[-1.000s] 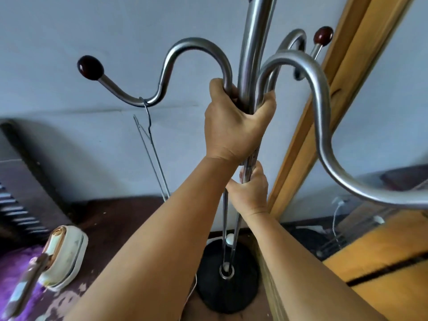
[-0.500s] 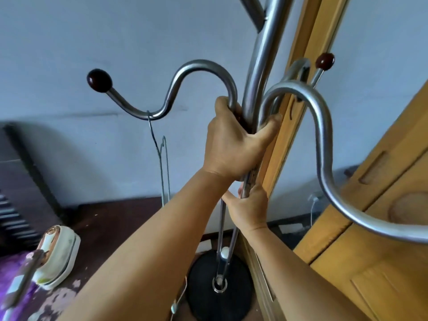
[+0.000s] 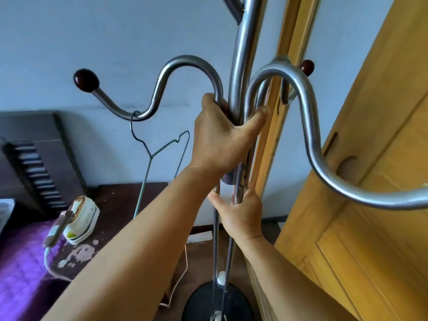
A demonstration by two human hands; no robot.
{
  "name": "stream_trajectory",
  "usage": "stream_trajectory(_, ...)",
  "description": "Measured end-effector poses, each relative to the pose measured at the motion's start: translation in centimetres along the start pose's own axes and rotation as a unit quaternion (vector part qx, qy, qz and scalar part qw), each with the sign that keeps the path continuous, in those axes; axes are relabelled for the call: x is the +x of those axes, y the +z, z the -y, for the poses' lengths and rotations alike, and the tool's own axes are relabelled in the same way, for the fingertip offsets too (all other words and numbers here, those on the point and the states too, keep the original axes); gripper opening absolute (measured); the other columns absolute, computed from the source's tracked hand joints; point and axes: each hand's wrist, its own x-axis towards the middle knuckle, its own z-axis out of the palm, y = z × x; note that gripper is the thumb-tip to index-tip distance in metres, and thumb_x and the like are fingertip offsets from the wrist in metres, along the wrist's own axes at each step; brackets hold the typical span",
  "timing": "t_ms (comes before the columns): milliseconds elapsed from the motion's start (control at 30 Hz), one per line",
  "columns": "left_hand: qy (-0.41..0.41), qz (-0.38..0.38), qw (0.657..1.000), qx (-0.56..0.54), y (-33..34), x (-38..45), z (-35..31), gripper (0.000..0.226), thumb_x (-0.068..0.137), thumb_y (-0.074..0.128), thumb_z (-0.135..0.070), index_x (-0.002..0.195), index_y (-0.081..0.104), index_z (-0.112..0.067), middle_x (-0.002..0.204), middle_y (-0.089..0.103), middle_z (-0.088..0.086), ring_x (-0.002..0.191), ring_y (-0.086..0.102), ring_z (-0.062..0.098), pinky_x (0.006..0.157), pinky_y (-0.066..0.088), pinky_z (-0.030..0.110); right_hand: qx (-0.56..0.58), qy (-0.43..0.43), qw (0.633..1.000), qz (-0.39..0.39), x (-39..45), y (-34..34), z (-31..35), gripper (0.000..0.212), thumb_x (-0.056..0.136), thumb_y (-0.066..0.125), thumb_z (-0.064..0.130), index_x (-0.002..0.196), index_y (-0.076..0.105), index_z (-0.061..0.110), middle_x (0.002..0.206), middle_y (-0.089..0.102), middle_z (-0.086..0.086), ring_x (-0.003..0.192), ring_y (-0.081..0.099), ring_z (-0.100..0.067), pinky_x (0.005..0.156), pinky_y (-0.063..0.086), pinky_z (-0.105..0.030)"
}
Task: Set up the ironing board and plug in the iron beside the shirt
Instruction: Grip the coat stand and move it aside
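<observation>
Item: coat stand [image 3: 243, 49], steel pole near upright, long axis from 12 to 6 o'clock, round black base [image 3: 196, 304] at 6 o'clock. The left hand [image 3: 220, 140] is wrapped closed round the pole where the curved hooks branch; the right hand [image 3: 240, 212] is closed on the thinner rods just below it, at 6 o'clock from the left.

Item: iron [image 3: 81, 218], stood on end on a dark surface beside purple cloth [image 3: 20, 262], at 8 o'clock from both hands and well apart from them; the left arm is the nearer. Its cord [image 3: 47, 256] trails toward 6 o'clock; the plug cannot be made out. A wire hanger [image 3: 159, 156] hangs from the left hook. No ironing board is identified with certainty.

Change since the earlier frame: the stand is seen shifted toward the wooden door [image 3: 370, 181], both grips unchanged, and the hanger has swung broadside.
</observation>
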Motion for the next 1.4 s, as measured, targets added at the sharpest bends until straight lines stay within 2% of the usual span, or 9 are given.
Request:
stream_trajectory(233, 0.004, 0.000, 1.000, -0.005, -3.3, -7.1, -3.6, 0.041, 0.072, 0.074, -0.045, 0.080, 0.039, -0.024, 0.067, 0.056, -0.001, 0.056, 0.054, 0.009, 0.049, 0.046, 0.017, 0.008, -0.011, 1.000, 0.019, -8.2, -3.4, 2.1, 0.036, 0.067, 0.081, 0.033, 0.070, 0.046, 0.033, 0.063, 0.050, 0.015, 0.057, 0.051, 0.001, 0.054, 0.037, -0.006)
stream_trajectory(400, -0.007, -0.012, 1.000, 0.001, -4.3, -12.0, -6.7, 0.044, 0.069, 0.075, -0.046, 0.082, 0.040, -0.022, 0.075, 0.064, 0.012, 0.067, 0.066, 0.028, 0.060, 0.056, 0.042, 0.037, -0.012, 0.998, 0.040, -13.0, -6.4, 3.0, 0.037, 0.067, 0.083, 0.026, 0.069, 0.047, 0.032, 0.060, 0.051, 0.016, 0.056, 0.055, 0.009, 0.052, 0.039, -0.004)
stream_trajectory(500, 0.000, -0.039, 0.999, 0.010, -4.5, -15.3, -9.1, 0.046, 0.069, 0.075, -0.045, 0.085, 0.043, -0.017, 0.077, 0.067, 0.015, 0.068, 0.066, 0.030, 0.061, 0.055, 0.047, 0.050, -0.022, 0.997, 0.060, -15.5, -8.7, 3.3, 0.031, 0.065, 0.083, 0.028, 0.072, 0.053, 0.028, 0.060, 0.054, 0.015, 0.056, 0.057, 0.008, 0.055, 0.040, -0.006)
stream_trajectory(600, -0.004, -0.057, 0.998, 0.033, -4.4, -18.9, -11.4, 0.045, 0.068, 0.074, -0.044, 0.084, 0.043, -0.015, 0.072, 0.065, 0.013, 0.064, 0.065, 0.025, 0.060, 0.055, 0.044, 0.050, -0.027, 0.996, 0.072, -18.4, -11.1, 2.8, 0.031, 0.064, 0.083, 0.034, 0.081, 0.063, 0.017, 0.065, 0.063, 0.012, 0.060, 0.061, 0.003, 0.059, 0.047, -0.013)
stream_trajectory(700, -0.006, -0.046, 0.998, 0.035, -4.8, -22.0, -12.7, 0.047, 0.068, 0.073, -0.045, 0.085, 0.044, -0.012, 0.064, 0.058, 0.006, 0.055, 0.056, 0.018, 0.052, 0.050, 0.037, 0.051, -0.031, 0.996, 0.070, -21.4, -13.1, 2.8, 0.030, 0.064, 0.082, 0.033, 0.075, 0.061, 0.015, 0.059, 0.059, 0.012, 0.055, 0.058, 0.003, 0.053, 0.040, -0.010)
stream_trajectory(900, -0.007, -0.041, 0.999, 0.029, -6.2, -27.4, -14.9, 0.053, 0.064, 0.071, -0.050, 0.085, 0.047, -0.008, 0.060, 0.056, 0.002, 0.051, 0.053, 0.015, 0.052, 0.051, 0.037, 0.046, -0.040, 0.997, 0.045, -27.0, -15.7, 3.3, 0.032, 0.063, 0.082, 0.033, 0.086, 0.061, 0.024, 0.066, 0.058, 0.020, 0.062, 0.057, 0.008, 0.063, 0.046, -0.011)
stream_trajectory(1000, -0.013, -0.030, 0.999, 0.017, -7.0, -30.6, -16.3, 0.051, 0.066, 0.074, -0.046, 0.085, 0.044, -0.010, 0.058, 0.052, -0.004, 0.050, 0.050, 0.011, 0.051, 0.047, 0.033, 0.031, -0.021, 0.999, 0.040, -30.4, -17.7, 3.8, 0.031, 0.064, 0.083, 0.028, 0.073, 0.054, 0.032, 0.053, 0.054, 0.024, 0.056, 0.054, 0.011, 0.056, 0.039, -0.004)
stream_trajectory(1133, -0.012, -0.018, 1.000, 0.006, -7.7, -34.9, -18.5, 0.048, 0.070, 0.076, -0.042, 0.084, 0.040, -0.015, 0.058, 0.045, -0.009, 0.050, 0.044, 0.007, 0.052, 0.043, 0.027, 0.018, -0.009, 0.999, 0.040, -34.3, -20.1, 3.9, 0.037, 0.064, 0.084, 0.029, 0.069, 0.048, 0.035, 0.056, 0.052, 0.019, 0.052, 0.052, 0.005, 0.057, 0.039, -0.009)
stream_trajectory(1400, -0.045, -0.035, 0.998, 0.035, -6.3, -42.2, -22.3, 0.044, 0.069, 0.076, -0.043, 0.083, 0.041, -0.021, 0.068, 0.061, 0.003, 0.060, 0.060, 0.015, 0.058, 0.051, 0.032, 0.014, 0.004, 0.997, 0.080, -39.9, -25.8, 2.3, 0.032, 0.063, 0.083, 0.036, 0.076, 0.056, 0.025, 0.064, 0.057, 0.016, 0.054, 0.055, 0.005, 0.054, 0.040, -0.005)
